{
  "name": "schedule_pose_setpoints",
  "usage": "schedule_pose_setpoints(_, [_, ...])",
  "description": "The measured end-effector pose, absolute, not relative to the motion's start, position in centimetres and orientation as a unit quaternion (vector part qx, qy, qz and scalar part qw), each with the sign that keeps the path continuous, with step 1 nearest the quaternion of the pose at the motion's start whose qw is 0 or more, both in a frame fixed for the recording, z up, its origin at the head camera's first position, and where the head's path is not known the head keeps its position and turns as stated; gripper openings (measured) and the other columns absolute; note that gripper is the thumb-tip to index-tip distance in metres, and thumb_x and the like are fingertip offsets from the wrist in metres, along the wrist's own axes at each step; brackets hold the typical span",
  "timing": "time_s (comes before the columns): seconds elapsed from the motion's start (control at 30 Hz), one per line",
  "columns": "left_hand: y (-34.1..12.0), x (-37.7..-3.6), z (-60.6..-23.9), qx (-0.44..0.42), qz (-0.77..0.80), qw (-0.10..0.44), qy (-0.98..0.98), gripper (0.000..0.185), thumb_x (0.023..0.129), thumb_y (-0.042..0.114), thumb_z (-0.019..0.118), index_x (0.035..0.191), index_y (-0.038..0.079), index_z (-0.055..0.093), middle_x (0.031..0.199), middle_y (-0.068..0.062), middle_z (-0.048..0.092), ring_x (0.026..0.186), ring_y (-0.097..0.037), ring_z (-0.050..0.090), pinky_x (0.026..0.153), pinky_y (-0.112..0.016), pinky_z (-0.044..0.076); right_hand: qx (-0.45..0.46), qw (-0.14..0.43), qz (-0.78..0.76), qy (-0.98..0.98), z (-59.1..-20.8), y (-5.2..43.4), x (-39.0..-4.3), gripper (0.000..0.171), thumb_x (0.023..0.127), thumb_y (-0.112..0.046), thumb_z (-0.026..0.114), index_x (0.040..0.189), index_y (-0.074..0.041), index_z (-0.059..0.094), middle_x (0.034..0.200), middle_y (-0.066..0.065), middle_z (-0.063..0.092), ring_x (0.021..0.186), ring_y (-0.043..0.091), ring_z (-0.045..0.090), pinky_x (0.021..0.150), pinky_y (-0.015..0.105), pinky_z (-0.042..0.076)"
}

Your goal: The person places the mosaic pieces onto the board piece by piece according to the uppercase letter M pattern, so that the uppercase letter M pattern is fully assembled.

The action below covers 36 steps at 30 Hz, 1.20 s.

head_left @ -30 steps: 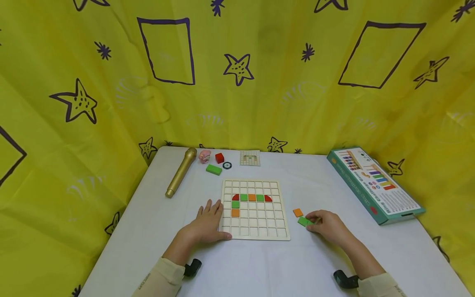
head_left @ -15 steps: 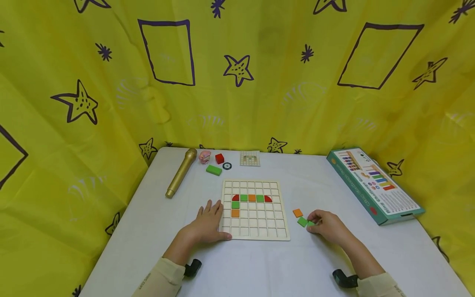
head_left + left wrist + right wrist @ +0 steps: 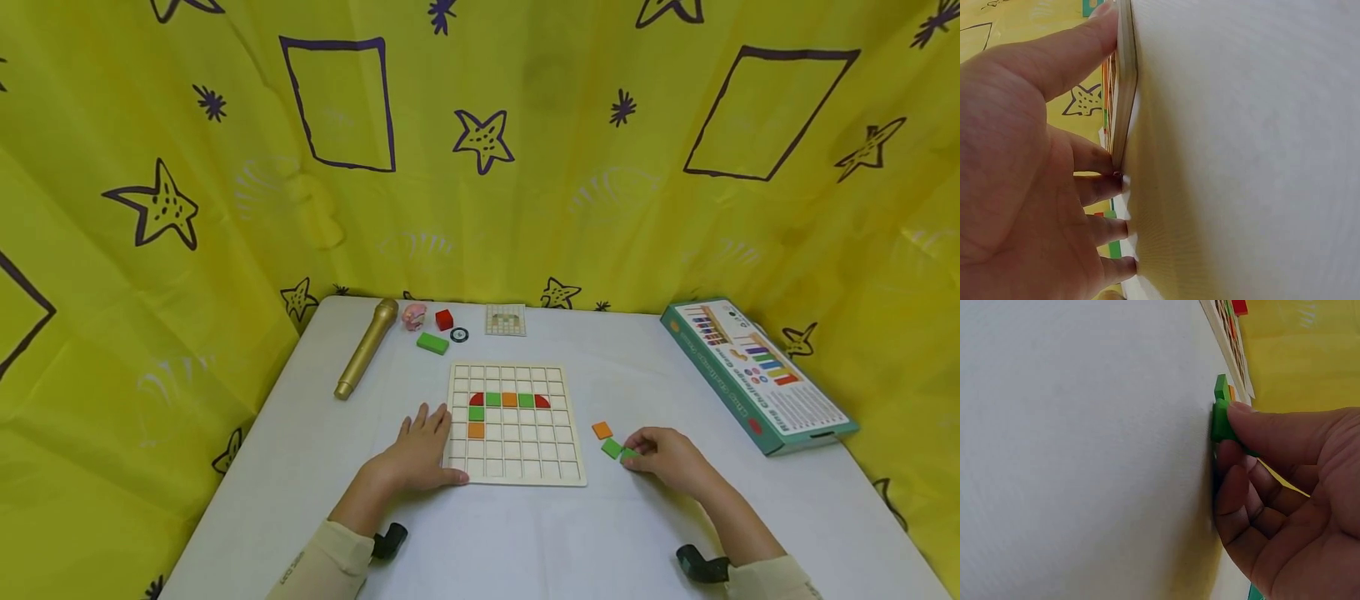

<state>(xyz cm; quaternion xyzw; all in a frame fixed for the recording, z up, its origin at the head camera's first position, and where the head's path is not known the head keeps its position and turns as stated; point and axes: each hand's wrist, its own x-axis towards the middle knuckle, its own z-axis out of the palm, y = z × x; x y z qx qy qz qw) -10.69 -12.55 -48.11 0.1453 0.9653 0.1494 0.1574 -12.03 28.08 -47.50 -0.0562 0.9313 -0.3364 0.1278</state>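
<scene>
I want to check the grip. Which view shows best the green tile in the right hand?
The right wrist view: the green tile fills the centre, pinched by the right hand. The head view shows it small, half hidden under the fingers. The left wrist view does not show it.

Left hand (image 3: 420,454) lies flat, fingers spread toward 12 o'clock. Right hand (image 3: 667,458) is curled, fingertips pinching at 9 o'clock.
</scene>
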Motion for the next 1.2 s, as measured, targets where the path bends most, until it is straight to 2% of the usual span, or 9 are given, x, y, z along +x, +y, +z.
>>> schedule_pose_setpoints(0.23, [-12.5,-10.7,-47.9,0.143,0.155,0.158,0.965,0.108,0.082,0.059,0.074,0.157,-0.002,0.027,0.165,-0.017,0.021,0.152,-0.043,0.007,0.119,-0.059,0.013,-0.062,0.122,-0.338,0.931,-47.2,28.7,-12.5,0.015,0.086,-0.014,0.079,0.097,-0.007,0.071,0.085,0.001,0.062,0.081,0.019,0.054,0.071,0.033,0.046])
schedule_pose_setpoints(0.4, [-12.6,-10.7,-48.0,0.142,0.151,0.16,0.965,0.108,0.082,0.061,0.073,0.157,-0.002,0.026,0.165,-0.017,0.02,0.152,-0.043,0.006,0.119,-0.059,0.012,-0.07,0.113,-0.343,0.93,-46.7,28.4,-13.0,0.017,0.088,-0.014,0.078,0.1,-0.006,0.071,0.087,0.002,0.063,0.082,0.019,0.054,0.072,0.032,0.047])
schedule_pose_setpoints(0.83, [-12.5,-10.6,-48.0,0.143,0.152,0.162,0.965,0.109,0.082,0.061,0.074,0.157,-0.002,0.027,0.165,-0.017,0.021,0.152,-0.043,0.007,0.119,-0.059,0.013,-0.105,0.12,-0.354,0.922,-46.0,25.0,-14.2,0.014,0.091,-0.009,0.073,0.103,-0.005,0.074,0.091,0.001,0.067,0.084,0.02,0.056,0.074,0.035,0.049])
schedule_pose_setpoints(1.2, [-12.6,-10.6,-47.8,0.145,0.152,0.161,0.964,0.11,0.081,0.062,0.074,0.157,-0.003,0.027,0.165,-0.018,0.021,0.152,-0.044,0.007,0.119,-0.06,0.013,-0.124,0.12,-0.357,0.918,-45.9,22.3,-15.6,0.017,0.092,-0.009,0.072,0.108,-0.005,0.075,0.094,0.003,0.068,0.083,0.019,0.059,0.067,0.032,0.05])
